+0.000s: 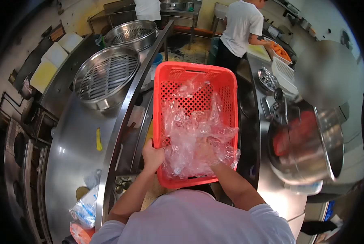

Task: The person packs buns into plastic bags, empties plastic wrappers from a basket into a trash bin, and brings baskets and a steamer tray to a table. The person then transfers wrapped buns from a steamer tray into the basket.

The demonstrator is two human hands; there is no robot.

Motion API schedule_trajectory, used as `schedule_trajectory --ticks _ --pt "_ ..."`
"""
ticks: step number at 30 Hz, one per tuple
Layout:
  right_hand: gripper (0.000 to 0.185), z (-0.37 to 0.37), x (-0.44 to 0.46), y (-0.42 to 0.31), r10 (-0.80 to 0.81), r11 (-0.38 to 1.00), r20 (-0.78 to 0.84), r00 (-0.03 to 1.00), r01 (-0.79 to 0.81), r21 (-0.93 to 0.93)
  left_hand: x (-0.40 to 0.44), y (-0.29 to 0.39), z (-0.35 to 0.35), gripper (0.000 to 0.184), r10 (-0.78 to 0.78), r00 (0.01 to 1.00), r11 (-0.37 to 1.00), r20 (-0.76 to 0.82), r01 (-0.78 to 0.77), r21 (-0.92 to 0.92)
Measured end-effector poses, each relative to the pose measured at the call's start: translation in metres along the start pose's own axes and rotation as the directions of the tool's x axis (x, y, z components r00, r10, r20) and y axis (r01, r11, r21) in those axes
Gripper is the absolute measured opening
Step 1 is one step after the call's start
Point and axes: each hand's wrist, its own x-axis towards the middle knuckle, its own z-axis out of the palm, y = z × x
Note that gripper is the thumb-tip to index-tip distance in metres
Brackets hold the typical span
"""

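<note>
A red plastic basket [161,97] with lattice walls is in front of my body, between two steel counters. Crumpled clear plastic bags [186,132] lie inside it, some hanging over its right rim. My left hand [152,156] grips the basket's left rim, fingers wrapped over the edge. Among the bags, near the basket's lower right, is my right hand [208,152]; the plastic covers its fingers, so what they hold cannot be made out.
The left counter [76,130] bears round steel steamer trays [107,75], a yellow-green utensil [99,139] and plastic packets [85,207]. On the right counter [271,179] is a large steel pot [302,158]. A person [241,26] stands beyond, another [148,10] farther back.
</note>
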Motion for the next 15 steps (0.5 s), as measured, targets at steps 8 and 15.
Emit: schedule_trajectory --ticks 8,15 --pt "0.031 -0.096 0.207 0.045 -0.232 0.933 0.032 0.972 0.213 0.289 0.176 0.028 0.088 0.027 -0.107 0.994 0.994 -0.029 0.107 0.015" --pt "0.102 -0.267 0.387 0.054 -0.212 0.976 0.037 0.977 0.214 -0.049 0.332 0.039 0.163 0.018 -0.070 0.995 0.997 -0.065 0.072 0.029"
